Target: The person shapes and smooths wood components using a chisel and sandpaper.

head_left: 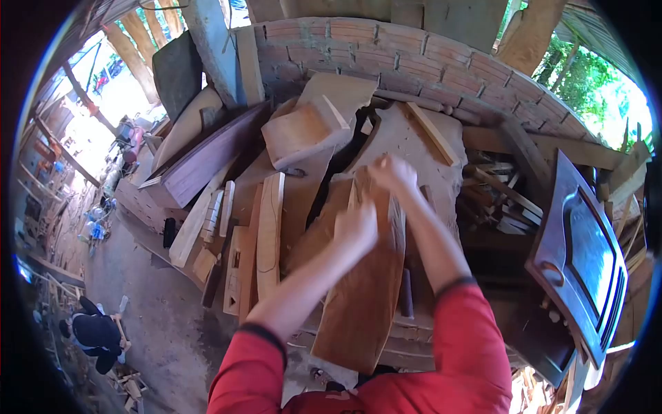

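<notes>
A long brown wooden board (362, 303) lies in front of me, its near end jutting over the bench edge toward my body. My left hand (356, 226) is closed in a fist over the board's upper left part, and a thin pale strip (353, 196) shows just beyond it. Farther away, my right hand (394, 174) is closed by the board's far end. The fingers' undersides are hidden, so I cannot tell what either hand grips. Left of the board stand pale wood pieces (269, 231), one with a curved pencil line. A curved wooden block (305, 132) sits beyond them.
Thick slabs (420, 138) with a dark gap between them form the work surface. Behind runs a brick wall (386, 52). A dark panelled door (586, 248) leans at the right, near scrap wood (503, 196). Another person (96, 334) crouches on the floor at lower left.
</notes>
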{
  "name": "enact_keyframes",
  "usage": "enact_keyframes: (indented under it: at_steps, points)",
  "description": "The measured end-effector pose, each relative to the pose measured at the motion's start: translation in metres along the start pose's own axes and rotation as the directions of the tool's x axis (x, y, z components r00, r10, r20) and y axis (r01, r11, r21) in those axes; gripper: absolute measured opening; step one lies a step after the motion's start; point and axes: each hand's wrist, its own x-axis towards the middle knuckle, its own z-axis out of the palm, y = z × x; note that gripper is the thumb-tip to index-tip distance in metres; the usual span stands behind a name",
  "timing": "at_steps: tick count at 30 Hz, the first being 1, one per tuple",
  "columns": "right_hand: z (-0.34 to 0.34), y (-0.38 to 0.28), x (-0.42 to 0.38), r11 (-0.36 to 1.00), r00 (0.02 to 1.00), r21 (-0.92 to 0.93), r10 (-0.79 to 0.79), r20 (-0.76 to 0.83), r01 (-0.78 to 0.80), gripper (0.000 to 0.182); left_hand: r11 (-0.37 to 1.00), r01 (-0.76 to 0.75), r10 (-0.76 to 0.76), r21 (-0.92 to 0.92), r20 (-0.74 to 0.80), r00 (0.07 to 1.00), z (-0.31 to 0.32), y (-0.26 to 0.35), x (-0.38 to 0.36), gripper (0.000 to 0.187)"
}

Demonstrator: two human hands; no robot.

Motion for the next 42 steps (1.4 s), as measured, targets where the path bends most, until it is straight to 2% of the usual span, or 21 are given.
enact_keyframes:
  at_steps: [1,2,3,5,8,11,12,14,19,21,26,28,30,31,32,33,34,36,37,39,42]
  points:
    - [0.0,0.016,0.09,0.999,0.998,-0.041,0.037,0.06,-0.034,0.055,0.999,-0.041,0.041,0.023,0.0,0.999,-0.012,-0.009,0.074,0.06]
    - [0.002,0.023,0.116,0.998,0.997,0.031,0.059,-0.043,-0.057,0.057,0.993,-0.116,0.117,0.037,-0.043,0.992,-0.01,-0.018,0.099,0.062]
    - [0.001,0.025,0.128,0.991,0.986,0.109,0.089,-0.141,-0.074,0.058,0.98,-0.19,0.194,0.056,-0.082,0.978,-0.01,-0.022,0.11,0.065]
    - [-0.018,0.009,0.105,0.995,0.994,0.104,0.019,-0.104,-0.008,0.059,0.986,-0.144,0.152,0.086,-0.086,0.985,-0.039,0.002,0.092,0.07]
    - [-0.026,-0.007,0.016,0.994,0.996,0.067,-0.081,-0.038,0.084,0.065,0.995,-0.077,0.081,0.063,-0.064,0.995,-0.073,0.021,-0.006,0.078]
    - [0.003,-0.002,-0.116,0.984,0.997,0.165,-0.059,-0.04,0.065,0.059,0.995,-0.09,0.09,-0.03,-0.001,0.996,-0.081,0.029,-0.137,0.091]
    - [-0.004,-0.018,-0.168,0.996,0.998,0.079,-0.054,0.043,0.051,0.06,0.995,-0.094,0.094,0.015,0.005,0.996,-0.085,0.034,-0.181,0.092]
    - [0.024,-0.024,-0.238,0.993,0.993,0.034,-0.113,0.026,0.112,0.06,0.994,-0.109,0.109,-0.011,-0.005,0.994,-0.083,0.037,-0.257,0.095]
    - [0.04,-0.048,-0.311,0.988,0.99,-0.067,-0.143,-0.02,0.141,0.057,0.994,-0.102,0.103,-0.044,0.024,0.994,-0.091,0.03,-0.329,0.093]
    - [0.038,-0.049,-0.303,0.99,0.99,-0.034,-0.139,0.032,0.14,0.053,0.991,-0.133,0.134,-0.025,0.018,0.991,-0.087,0.026,-0.324,0.093]
    - [0.03,-0.035,-0.217,0.99,0.989,0.017,-0.138,-0.055,0.139,0.049,0.99,-0.138,0.138,-0.005,0.057,0.989,-0.069,0.017,-0.237,0.09]
    - [0.03,-0.031,-0.148,0.992,0.992,0.039,-0.114,-0.051,0.116,0.048,0.995,-0.094,0.095,-0.028,0.075,0.993,-0.061,0.012,-0.171,0.089]
    - [0.032,-0.028,-0.052,0.998,0.999,0.036,-0.046,-0.027,0.046,0.048,0.994,-0.069,0.068,-0.088,-0.02,0.998,-0.038,-0.006,-0.081,0.087]
    - [0.034,-0.029,0.003,1.0,1.0,0.011,0.008,-0.003,-0.008,0.05,0.999,-0.026,0.022,0.028,0.123,0.992,-0.034,-0.016,-0.027,0.085]
    - [0.037,-0.025,0.056,0.998,0.998,0.032,0.054,-0.013,-0.053,0.051,0.998,0.007,-0.013,0.064,0.107,0.994,-0.01,-0.033,0.025,0.082]
    - [0.035,-0.024,0.095,0.995,0.995,0.051,0.093,-0.028,-0.091,0.052,0.997,-0.034,0.037,0.07,-0.037,0.999,-0.008,-0.042,0.06,0.08]
    - [0.024,-0.023,0.111,0.988,0.99,0.068,0.142,-0.004,-0.141,0.053,0.996,-0.061,0.059,0.066,0.039,0.998,-0.012,-0.049,0.084,0.077]
    - [0.012,-0.032,0.115,0.979,0.983,0.092,0.181,0.014,-0.181,0.053,0.998,-0.022,0.021,0.053,0.006,1.0,-0.02,-0.04,0.089,0.075]
    - [0.009,-0.037,0.103,0.987,0.993,0.129,0.107,-0.042,-0.101,0.052,0.999,0.01,-0.009,0.034,-0.013,1.0,-0.034,-0.034,0.086,0.072]
    - [0.003,-0.04,0.063,0.989,0.994,0.147,0.014,-0.104,0.002,0.056,0.996,-0.051,0.048,-0.076,-0.036,0.998,-0.05,-0.03,0.036,0.076]
    - [0.002,-0.032,-0.053,0.989,0.994,0.117,-0.078,-0.072,0.086,0.062,0.994,-0.089,0.092,-0.057,0.045,0.995,-0.082,-0.011,-0.081,0.089]
